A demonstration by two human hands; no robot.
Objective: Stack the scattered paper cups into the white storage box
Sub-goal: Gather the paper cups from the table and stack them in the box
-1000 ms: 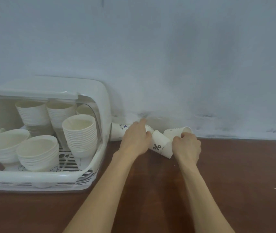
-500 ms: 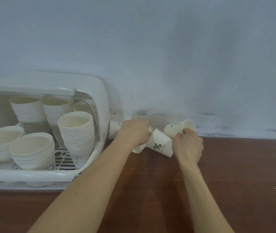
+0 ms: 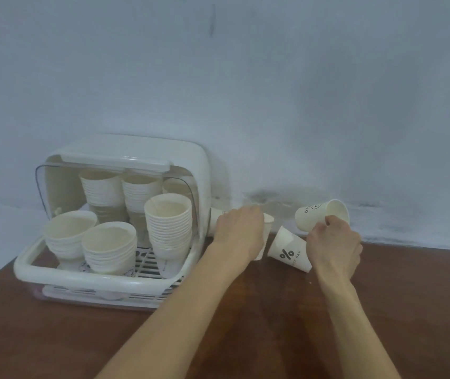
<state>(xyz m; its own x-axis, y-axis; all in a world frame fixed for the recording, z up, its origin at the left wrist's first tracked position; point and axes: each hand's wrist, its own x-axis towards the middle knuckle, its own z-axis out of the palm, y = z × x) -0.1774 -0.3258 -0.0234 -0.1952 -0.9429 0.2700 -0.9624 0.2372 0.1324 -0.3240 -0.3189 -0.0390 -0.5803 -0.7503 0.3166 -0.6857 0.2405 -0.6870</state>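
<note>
Hands worked beside the white storage box: right hand pinched a lifted paper cup at its rim, left hand apparently gripped another cup on the table.

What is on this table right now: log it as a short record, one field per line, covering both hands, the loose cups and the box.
left hand: curled over a cup beside the box, cup mostly hidden
right hand: grips the rim of a raised cup, mouth facing right
loose cup: printed cup lies on its side on the table between the hands
another cup: partly hidden against the box's right wall
storage box: lid open, several cup stacks inside
</note>
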